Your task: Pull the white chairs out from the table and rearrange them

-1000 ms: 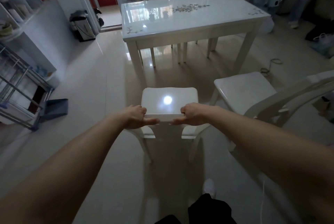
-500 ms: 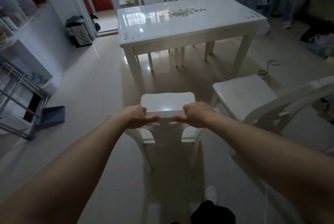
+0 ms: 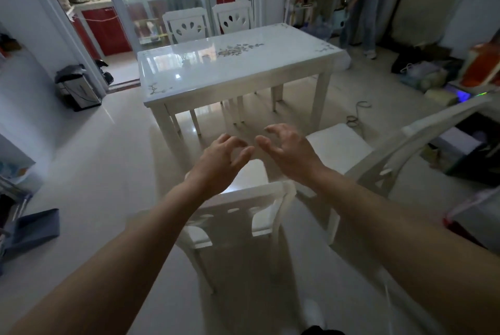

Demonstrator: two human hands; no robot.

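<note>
L hand (image 3: 221,156) & R hand (image 3: 286,148) hover above white chair (image 3: 243,194) backrest, fingers loosely spread, gripping nothing.

Head-height view, downward toward table (image 3: 238,74)

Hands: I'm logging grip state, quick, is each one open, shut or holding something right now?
Left hand: open, fingers loosely curled, holding nothing.
Right hand: open, fingers loosely curled, holding nothing.

White chairs (image 3: 238,196), floral-patterned white table (image 3: 232,69), red cabinets (image 3: 105,28).
</note>
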